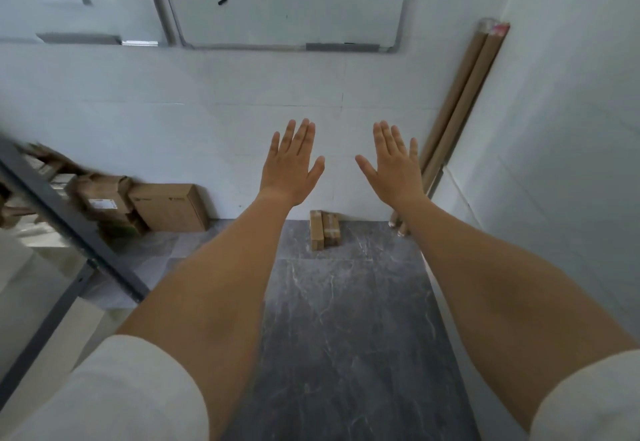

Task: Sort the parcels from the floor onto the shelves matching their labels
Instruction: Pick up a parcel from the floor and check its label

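Both my arms reach straight out in front of me, palms down, fingers spread. My left hand [292,163] and my right hand [394,163] are side by side and hold nothing. Below them, two small brown taped parcels [323,229] lie next to each other on the grey marble floor against the white wall. A larger brown cardboard box [169,207] leans on the wall at the left, with several more parcels [100,200] piled beside it. A dark metal shelf frame [69,222] cuts across the left edge.
Long brown cardboard tubes [460,101] lean in the right corner. A whiteboard [287,1] hangs on the wall above. White walls close the space ahead and to the right. The grey floor [346,336] stretches between my arms.
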